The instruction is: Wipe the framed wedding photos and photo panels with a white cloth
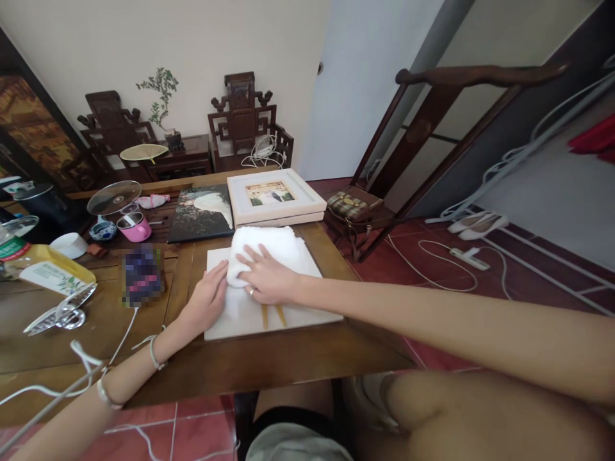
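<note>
A folded white towel [288,240] lies on a pale flat board [317,317] near the table's front edge. My right hand [269,275] rests flat on top of the towel with its fingers spread, and a ring shows on one finger. Against the towel's left side is my left hand [209,298], fingers stretched out, its fingertips at the lower left corner. Neither hand grips anything. Two tan strips [273,316] on the board show just below my right hand. The part of the board under the towel is hidden.
Behind the towel stand a white framed picture [269,192] and a dark photo panel [202,213]. To the left are a pink mug [134,226], an oil bottle [57,269], metal scissors [65,312] and a white cable [127,333]. A wooden chair holding a bag [355,205] is at right.
</note>
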`<act>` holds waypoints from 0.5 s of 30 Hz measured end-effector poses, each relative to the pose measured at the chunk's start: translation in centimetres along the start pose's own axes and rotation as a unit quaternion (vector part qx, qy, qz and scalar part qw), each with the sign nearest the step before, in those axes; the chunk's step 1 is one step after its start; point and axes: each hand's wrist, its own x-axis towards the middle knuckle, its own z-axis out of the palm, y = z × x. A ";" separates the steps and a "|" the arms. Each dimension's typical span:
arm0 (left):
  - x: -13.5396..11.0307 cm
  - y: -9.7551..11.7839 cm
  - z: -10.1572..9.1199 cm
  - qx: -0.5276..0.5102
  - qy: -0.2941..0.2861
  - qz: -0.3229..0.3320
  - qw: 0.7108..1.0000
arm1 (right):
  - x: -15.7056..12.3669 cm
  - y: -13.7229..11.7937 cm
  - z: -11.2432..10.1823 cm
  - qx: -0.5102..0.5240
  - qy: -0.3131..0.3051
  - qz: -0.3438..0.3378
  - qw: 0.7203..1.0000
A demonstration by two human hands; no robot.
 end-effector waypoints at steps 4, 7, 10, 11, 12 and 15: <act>0.4 0.1 -0.7 -0.067 0.107 -0.055 0.990 | -0.8 -2.5 -0.1 -0.001 -0.013 -0.094 0.996; 0.3 0.7 -1.0 -0.095 0.131 -0.072 0.984 | -2.2 -3.8 -0.6 0.017 -0.023 -0.204 0.978; 0.3 1.1 -1.1 -0.108 0.129 -0.087 0.982 | -3.6 -4.3 -1.1 0.024 -0.032 -0.283 0.958; 0.3 1.2 -1.0 -0.110 0.126 -0.090 0.982 | -4.0 -4.4 -1.2 0.020 -0.034 -0.297 0.954; 0.3 1.3 -1.0 -0.110 0.120 -0.091 0.982 | -4.4 -4.4 -1.4 0.014 -0.036 -0.304 0.952; 0.3 1.2 -0.8 -0.096 0.090 -0.090 0.987 | -5.1 -4.0 -1.7 -0.007 -0.028 -0.304 0.952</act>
